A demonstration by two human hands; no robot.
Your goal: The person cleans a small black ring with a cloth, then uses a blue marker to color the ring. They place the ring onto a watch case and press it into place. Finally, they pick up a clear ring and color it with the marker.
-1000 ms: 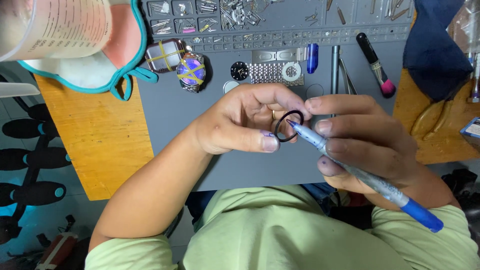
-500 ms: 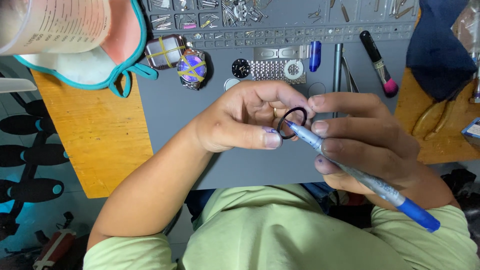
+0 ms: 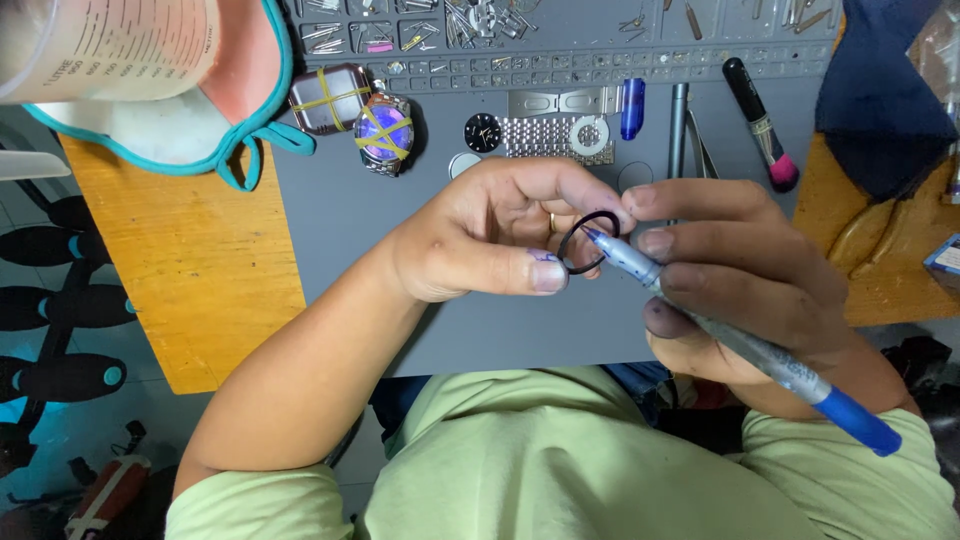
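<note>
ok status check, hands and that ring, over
Left hand pinches thin black ring over grey mat. Right hand holds blue-capped pen tool, tip at the ring. Nothing between them; watch parts lie beyond.

A watch repair bench in a small workshop is shown. A grey work mat (image 3: 420,200) is laid over a wooden table (image 3: 190,280), and along its far edge a moulded parts tray (image 3: 560,30) is filled with small screws, pins and metal bits. Two watches bound with yellow bands (image 3: 355,115) are set at the far left of the mat, and a loose dial (image 3: 482,132) and a metal watch bracelet (image 3: 545,138) are laid out near the middle. Slim hand tools (image 3: 680,125) and a small brush (image 3: 760,125) are kept to the far right. A measuring jug (image 3: 100,45) is seen at the far left corner.
</note>
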